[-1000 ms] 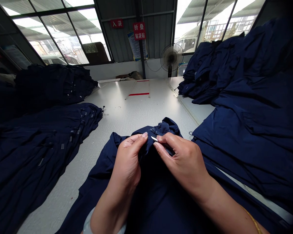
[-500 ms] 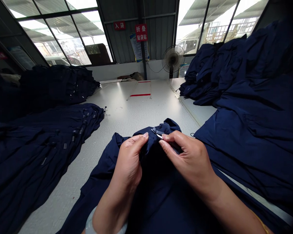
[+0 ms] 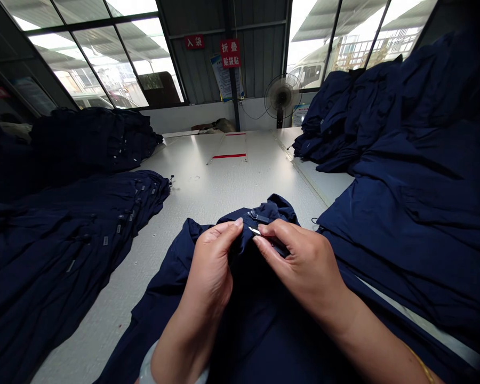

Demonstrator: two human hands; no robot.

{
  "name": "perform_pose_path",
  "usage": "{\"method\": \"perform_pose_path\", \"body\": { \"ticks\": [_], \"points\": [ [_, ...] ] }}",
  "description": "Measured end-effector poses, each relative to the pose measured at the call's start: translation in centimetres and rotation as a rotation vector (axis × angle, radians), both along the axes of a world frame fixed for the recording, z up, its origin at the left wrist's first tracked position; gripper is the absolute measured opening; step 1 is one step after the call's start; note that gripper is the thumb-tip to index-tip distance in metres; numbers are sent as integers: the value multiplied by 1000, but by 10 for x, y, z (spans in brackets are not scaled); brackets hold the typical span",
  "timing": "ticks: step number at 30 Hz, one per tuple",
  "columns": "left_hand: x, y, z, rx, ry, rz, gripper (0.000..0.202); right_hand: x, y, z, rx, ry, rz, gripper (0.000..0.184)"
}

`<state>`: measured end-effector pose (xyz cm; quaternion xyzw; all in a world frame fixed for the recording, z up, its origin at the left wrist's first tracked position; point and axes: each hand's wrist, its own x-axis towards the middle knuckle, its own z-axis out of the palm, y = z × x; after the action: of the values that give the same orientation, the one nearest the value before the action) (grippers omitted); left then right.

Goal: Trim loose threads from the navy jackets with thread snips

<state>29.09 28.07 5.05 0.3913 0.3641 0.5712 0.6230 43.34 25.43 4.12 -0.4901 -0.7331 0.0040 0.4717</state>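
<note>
A navy garment (image 3: 160, 298) lies bunched in front of me, one edge of it raised. My left hand (image 3: 212, 261) pinches the cloth between thumb and fingers, just left of a zipper pull (image 3: 260, 217). In my right hand (image 3: 304, 261) are thread snips (image 3: 254, 231), closed in by the thumb and fingers. Only their bright pointed tip and a bit of dark body show; the rest is hidden in the palm. That tip is at the cloth just below the zipper pull, pointing left toward my left fingertips.
Navy garments lie in a row (image 3: 80, 240) on the left, with another heap (image 3: 96, 136) behind. A large pile (image 3: 416, 176) rises on the right. The pale table (image 3: 200, 194) has red tape (image 3: 229, 156) on it. A fan (image 3: 283, 96) stands at the far end.
My right hand has shifted slightly left and down, carrying the snips' tip from beside the zipper pull to below it. My left hand keeps its pinch in nearly the same place.
</note>
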Motion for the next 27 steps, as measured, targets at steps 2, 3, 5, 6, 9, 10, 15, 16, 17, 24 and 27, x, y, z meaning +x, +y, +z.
{"method": "perform_pose_path", "body": {
  "ticks": [2, 3, 5, 6, 9, 10, 15, 16, 17, 24, 27],
  "points": [
    [0, -1, 0, 11, 15, -3, 18, -1, -1, 0, -1, -13, -1, 4],
    [0, -1, -1, 12, 20, -2, 18, -1, -1, 0, -1, -21, -4, 4],
    [0, -1, -1, 13, 27, 4, 18, -1, -2, 0, 6, -37, -11, 5],
    [0, -1, -1, 15, 30, 8, 19, -1, -2, 0, 10, -43, -15, 6],
    [0, 0, -2, 21, 36, 5, 20, 0, -1, -1, 12, -53, -20, 10],
    [0, 0, -2, 20, 33, 3, 20, 1, -1, -1, 9, -45, -16, 11],
    [-1, 1, -2, -3, 1, -14, 20, 2, 0, 0, -33, 150, 146, 1],
    [-1, 2, -3, 3, -3, -8, 18, 2, -1, 2, -40, 189, 195, 3],
    [-2, 3, -4, 16, -1, 3, 17, 1, -3, 3, -43, 215, 236, 5],
    [0, 4, -11, 54, 96, 58, 31, -7, -13, 4, -10, 106, 352, 6],
    [2, 3, -10, 19, 181, -1, 36, -17, -20, 4, 18, 67, 347, 11]
  ]
}}
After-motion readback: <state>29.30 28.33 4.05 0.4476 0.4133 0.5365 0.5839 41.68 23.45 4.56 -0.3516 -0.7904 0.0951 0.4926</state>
